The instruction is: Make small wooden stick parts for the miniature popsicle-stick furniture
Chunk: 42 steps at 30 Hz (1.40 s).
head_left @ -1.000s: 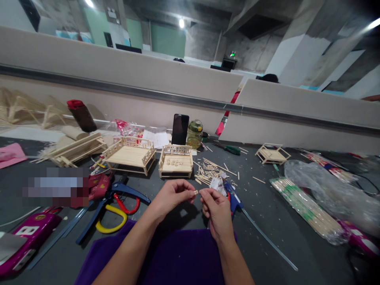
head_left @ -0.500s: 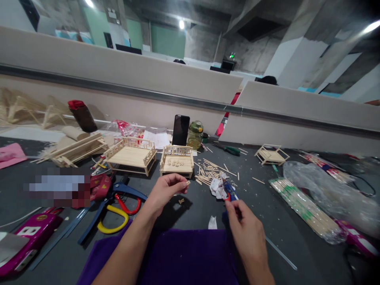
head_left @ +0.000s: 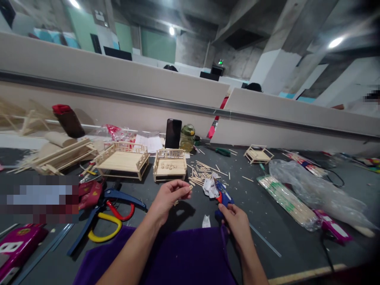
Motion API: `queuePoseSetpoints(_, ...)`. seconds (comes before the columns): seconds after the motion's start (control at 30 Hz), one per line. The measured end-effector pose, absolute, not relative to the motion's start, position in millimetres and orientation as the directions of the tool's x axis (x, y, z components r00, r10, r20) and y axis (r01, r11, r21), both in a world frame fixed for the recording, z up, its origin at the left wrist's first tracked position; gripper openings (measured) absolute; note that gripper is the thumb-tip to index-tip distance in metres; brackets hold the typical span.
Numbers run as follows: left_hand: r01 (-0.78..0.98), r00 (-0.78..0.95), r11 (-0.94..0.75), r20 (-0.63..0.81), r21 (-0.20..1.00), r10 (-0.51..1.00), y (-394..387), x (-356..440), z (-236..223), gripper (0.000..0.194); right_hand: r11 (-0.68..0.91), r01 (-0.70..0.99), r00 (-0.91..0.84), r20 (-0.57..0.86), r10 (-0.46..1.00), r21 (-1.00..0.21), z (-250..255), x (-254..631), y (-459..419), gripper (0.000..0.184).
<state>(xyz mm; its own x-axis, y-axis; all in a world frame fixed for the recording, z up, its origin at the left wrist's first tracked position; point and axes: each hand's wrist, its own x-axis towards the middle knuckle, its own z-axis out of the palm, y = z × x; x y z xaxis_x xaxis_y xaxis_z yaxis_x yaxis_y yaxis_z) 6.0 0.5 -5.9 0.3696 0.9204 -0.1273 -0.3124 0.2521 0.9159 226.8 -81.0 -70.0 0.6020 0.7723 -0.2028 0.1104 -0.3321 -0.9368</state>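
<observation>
My left hand (head_left: 172, 198) is closed in a pinch over the middle of the table, with a small wooden stick piece (head_left: 190, 187) at its fingertips. Another bit of wood (head_left: 176, 203) lies just below that hand, partly covered. My right hand (head_left: 236, 221) is closed on a blue hot glue gun (head_left: 227, 198) with an orange-red trigger. The gun's front end is by crumpled white paper (head_left: 210, 188). Beyond my left hand stands a small wooden model bench (head_left: 170, 168) with several tiny pieces on its seat. Cut sticks (head_left: 202, 172) lie scattered to its right.
A larger model bench (head_left: 121, 160) and big scissors (head_left: 105, 227) are on the left. Behind stand a phone (head_left: 173, 133) and a green bottle (head_left: 187, 138). Packed sticks (head_left: 287, 202), plastic wrap (head_left: 320, 198) and a clear glue stick (head_left: 265, 240) lie right. Purple cloth (head_left: 184, 257) covers the front.
The camera view has swung right, so the table's things appear farther left. Both hands keep their holds. My left hand now partly covers the loose wood below it.
</observation>
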Motion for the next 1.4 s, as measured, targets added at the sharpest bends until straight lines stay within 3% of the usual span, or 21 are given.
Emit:
queuePoseSetpoints(0.17,-0.441,0.416,0.345,-0.152,0.829,0.896,-2.3,31.5,-15.0,0.025,-0.299,0.058,0.582,-0.211,0.786,-0.953,-70.0,225.3,-80.2,0.055)
queuePoseSetpoints(0.4,-0.554,0.367,0.331,-0.132,0.764,0.921,14.4,85.2,-22.1,0.031,-0.273,0.073,0.577,-0.183,0.796,-0.959,-73.6,227.8,-75.9,0.052)
queuePoseSetpoints(0.8,-0.55,0.343,0.308,-0.126,0.776,0.931,15.5,90.1,-44.6,0.032,-0.246,0.075,0.562,-0.163,0.811,-0.966,-69.3,227.3,-75.9,0.033)
queuePoseSetpoints(1.4,-0.482,0.372,0.281,-0.097,0.83,0.923,15.0,98.1,-52.2,0.025,-0.245,0.043,0.525,-0.187,0.83,-0.968,-61.8,228.3,-81.8,0.036)
